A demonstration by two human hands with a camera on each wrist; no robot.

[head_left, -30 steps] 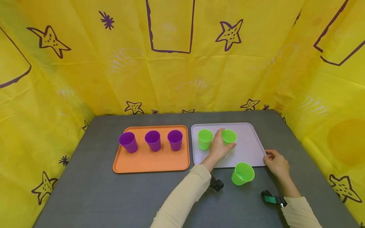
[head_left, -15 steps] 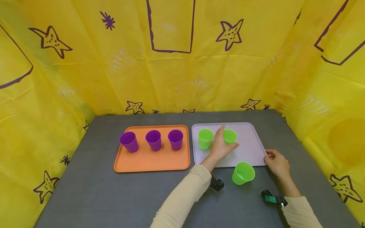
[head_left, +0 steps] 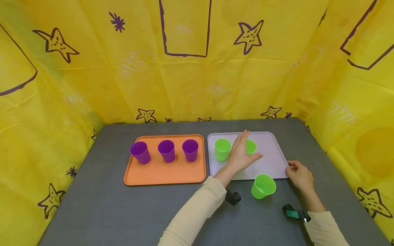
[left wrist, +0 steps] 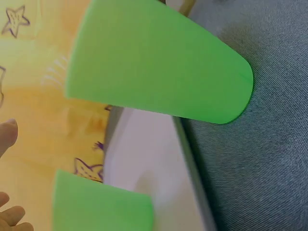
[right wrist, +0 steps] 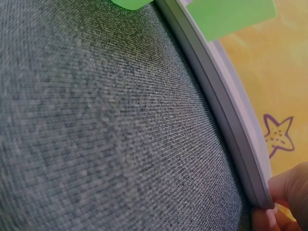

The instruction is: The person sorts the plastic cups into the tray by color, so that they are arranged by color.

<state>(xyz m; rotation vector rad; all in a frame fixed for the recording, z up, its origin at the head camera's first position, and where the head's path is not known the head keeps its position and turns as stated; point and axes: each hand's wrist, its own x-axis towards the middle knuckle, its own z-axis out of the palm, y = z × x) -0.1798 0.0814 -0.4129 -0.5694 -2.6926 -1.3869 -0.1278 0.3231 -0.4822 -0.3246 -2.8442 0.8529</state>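
Observation:
My left hand [head_left: 240,156] is raised over the pale lilac tray [head_left: 270,164], fingers straight and thumb spread. It partly hides a green cup [head_left: 251,146] standing upright on the tray. A second green cup [head_left: 222,150] stands to the left of the hand on the same tray. In front of the tray, a third green cup [head_left: 261,188] stands on the table; in the left wrist view this cup [left wrist: 159,62] looms large, with the left fingertips [left wrist: 6,137] apart from it. My right hand [head_left: 300,176] pinches the tray's near right corner between thumb and fingers, also visible in the right wrist view.
An orange tray [head_left: 164,174] lies to the left, bearing three purple cups [head_left: 140,153] in a row. The grey table [head_left: 132,212] is bounded by yellow cloth walls [head_left: 184,92]. A small black device sits at each wrist.
My left hand has let go of the green cup on the lilac tray and lifted off it, its fingers opening wider. The right hand stays at the tray corner.

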